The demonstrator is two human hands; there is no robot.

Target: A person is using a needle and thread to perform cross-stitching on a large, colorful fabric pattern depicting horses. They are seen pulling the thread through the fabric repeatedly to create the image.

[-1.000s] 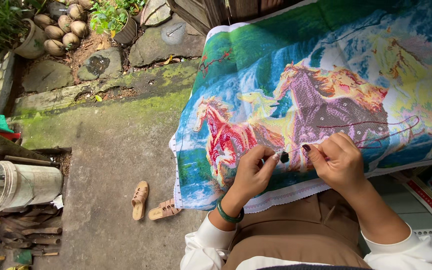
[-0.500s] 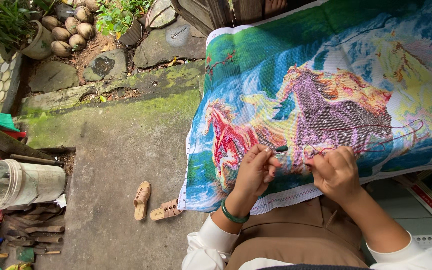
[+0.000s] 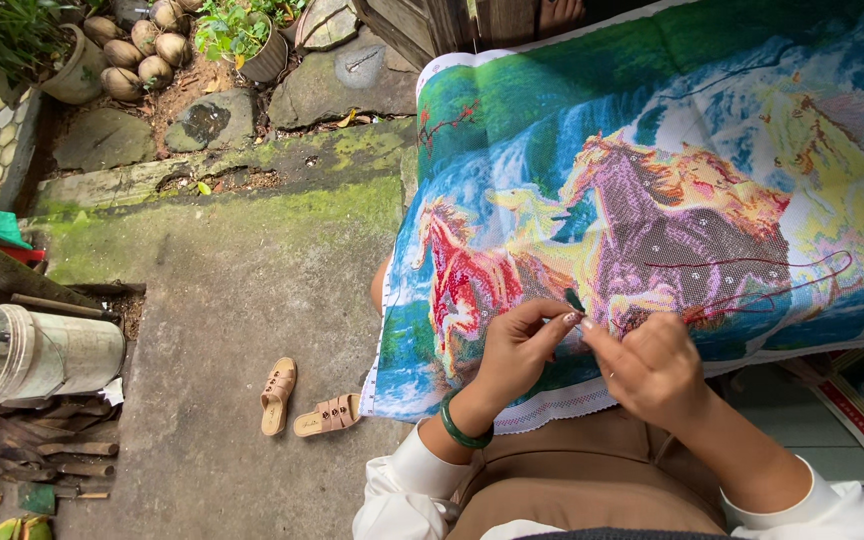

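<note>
— Since 0.5 s: both hands nearer each other, fingertips now almost meeting. Canvas [image 3: 652,200]?
— Woven, horse-patterned, draped over the lap.
— Left hand [image 3: 517,350]?
— Pinching a small dark piece [image 3: 574,299].
— Right hand [image 3: 652,365]?
— Curled shut; red thread [image 3: 752,265] trails near it, grip unclear.

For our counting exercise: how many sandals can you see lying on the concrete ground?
2. One sandal lies on the concrete left of the embroidered cloth, its length running up and down the picture; the other sandal lies just right of it, nearly crosswise. None seems hidden.
</note>
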